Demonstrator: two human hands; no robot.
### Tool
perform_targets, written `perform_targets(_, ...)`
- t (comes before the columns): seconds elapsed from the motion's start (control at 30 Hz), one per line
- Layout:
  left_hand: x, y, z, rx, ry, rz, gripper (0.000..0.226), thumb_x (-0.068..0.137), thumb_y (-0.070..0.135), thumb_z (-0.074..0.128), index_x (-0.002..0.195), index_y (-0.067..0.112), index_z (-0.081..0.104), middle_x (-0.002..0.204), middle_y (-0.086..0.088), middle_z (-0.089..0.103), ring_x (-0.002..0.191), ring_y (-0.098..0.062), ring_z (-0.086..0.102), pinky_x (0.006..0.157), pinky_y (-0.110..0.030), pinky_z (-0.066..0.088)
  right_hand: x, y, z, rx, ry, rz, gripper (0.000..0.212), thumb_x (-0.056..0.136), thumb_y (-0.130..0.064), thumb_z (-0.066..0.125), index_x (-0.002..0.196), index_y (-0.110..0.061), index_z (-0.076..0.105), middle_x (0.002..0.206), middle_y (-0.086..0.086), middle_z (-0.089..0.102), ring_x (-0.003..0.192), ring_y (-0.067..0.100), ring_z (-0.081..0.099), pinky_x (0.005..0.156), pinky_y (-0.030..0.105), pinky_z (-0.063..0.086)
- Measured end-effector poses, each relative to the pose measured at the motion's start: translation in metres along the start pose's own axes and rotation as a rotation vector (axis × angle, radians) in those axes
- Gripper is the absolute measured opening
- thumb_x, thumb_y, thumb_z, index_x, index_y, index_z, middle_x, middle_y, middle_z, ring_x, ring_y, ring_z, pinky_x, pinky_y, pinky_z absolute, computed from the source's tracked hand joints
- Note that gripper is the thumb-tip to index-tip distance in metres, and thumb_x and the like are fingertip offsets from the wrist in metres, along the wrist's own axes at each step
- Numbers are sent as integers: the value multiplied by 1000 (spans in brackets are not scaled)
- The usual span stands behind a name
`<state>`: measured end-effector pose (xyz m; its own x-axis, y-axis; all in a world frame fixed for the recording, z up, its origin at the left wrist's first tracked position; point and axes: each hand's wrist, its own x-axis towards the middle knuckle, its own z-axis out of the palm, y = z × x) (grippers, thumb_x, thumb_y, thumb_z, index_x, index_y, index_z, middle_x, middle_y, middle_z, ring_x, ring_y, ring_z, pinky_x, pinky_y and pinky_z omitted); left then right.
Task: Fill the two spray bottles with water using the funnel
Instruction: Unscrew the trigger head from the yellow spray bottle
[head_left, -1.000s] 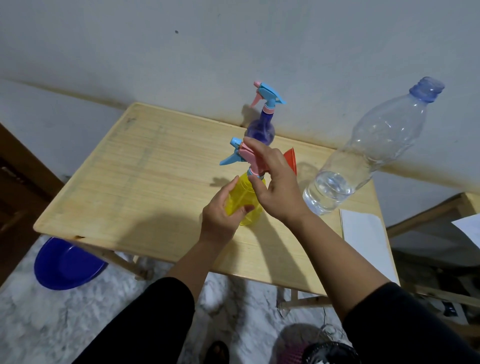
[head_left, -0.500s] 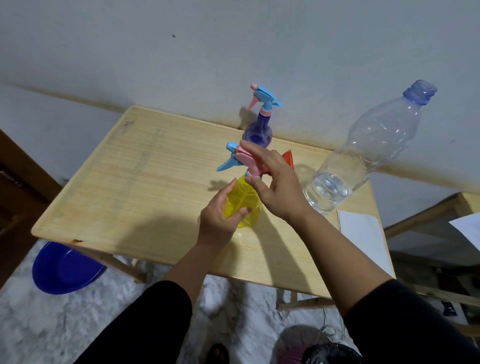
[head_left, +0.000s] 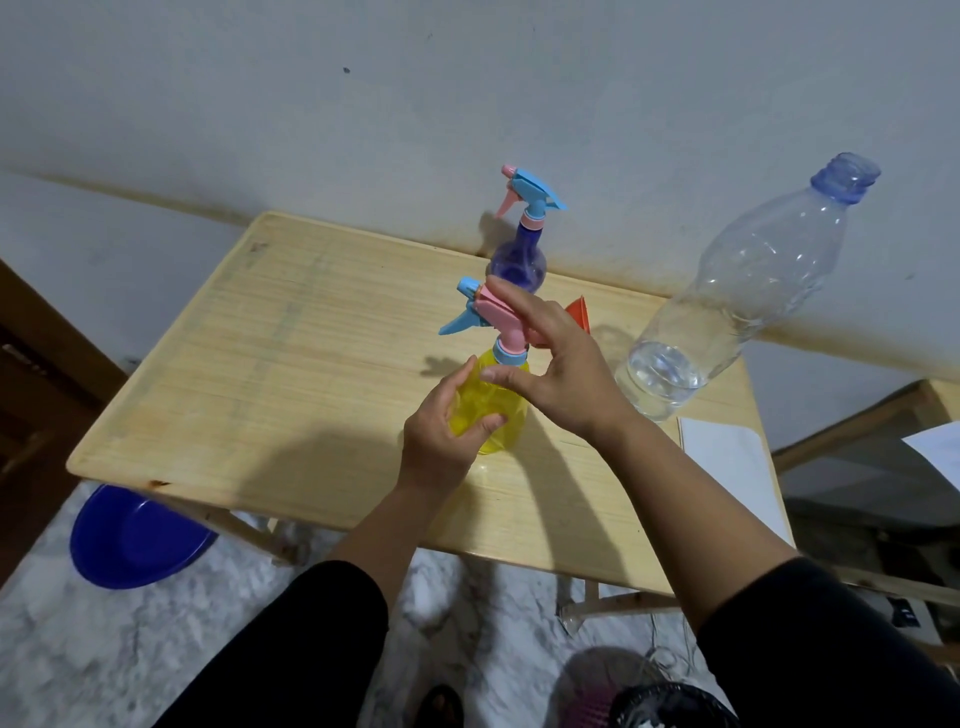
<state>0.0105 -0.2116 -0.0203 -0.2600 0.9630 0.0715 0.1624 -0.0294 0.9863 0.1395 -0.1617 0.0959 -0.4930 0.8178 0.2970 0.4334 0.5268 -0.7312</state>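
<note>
A yellow spray bottle (head_left: 491, 410) stands mid-table, and my left hand (head_left: 447, 426) wraps its round body. Its pink and blue spray head (head_left: 485, 317) sits on the neck, gripped from the right by my right hand (head_left: 556, 364). Behind it, near the wall, stands a purple spray bottle (head_left: 517, 262) with a blue and pink head. An orange funnel (head_left: 579, 314) peeks out behind my right hand, mostly hidden. A large clear water bottle (head_left: 737, 296) without a cap stands at the right, with water low in it.
The wooden table (head_left: 291, 364) stands against a grey wall. White paper (head_left: 727, 467) lies at its right front corner. A blue basin (head_left: 135, 540) sits on the floor at the left. A second table (head_left: 883, 457) is at the right.
My hands stay on the yellow bottle and its spray head. The head has turned a little, its nozzle still pointing left.
</note>
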Motion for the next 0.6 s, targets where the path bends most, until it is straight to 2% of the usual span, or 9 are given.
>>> perform_targets(0.07,0,0,0,13,6,-4,67,67,43,71,130,43,47,121,27,56,116,7,52,97,-21,42,1,0,2,22,18,7,69,79,-8,73,138,-27,44,129,-16,54,112,7,54,95,29,48)
perform_targets(0.2,0,2,0,25,7,-9,66,68,40,72,129,44,48,119,27,56,113,9,52,96,-19,41,4,0,-2,75,-56,37,67,85,0,62,142,-28,38,140,-11,48,127,7,48,102,28,45)
perform_targets(0.3,0,2,0,19,12,-8,66,66,44,72,128,44,49,118,28,56,114,10,51,96,-18,41,3,-1,-4,75,-54,31,69,82,-8,71,141,-25,41,140,-12,49,127,3,47,103,27,45)
perform_targets(0.37,-1,3,0,21,12,-10,67,64,48,71,128,46,48,116,31,56,112,11,51,95,-16,41,5,-2,-4,77,-45,31,67,82,-4,69,140,-25,42,138,-12,51,124,2,50,102,30,46)
perform_targets(0.47,-1,5,0,28,4,-12,68,67,40,72,131,39,48,121,23,58,112,11,51,95,-16,40,7,-2,-6,82,-95,48,68,86,0,61,143,-28,38,139,-14,48,124,2,50,103,29,45)
perform_targets(0.6,-1,8,0,28,2,-13,69,65,43,72,130,33,51,125,17,59,115,7,52,98,-20,42,5,0,-7,9,-63,5,74,78,-12,74,141,-28,39,135,-15,51,117,1,48,99,30,46)
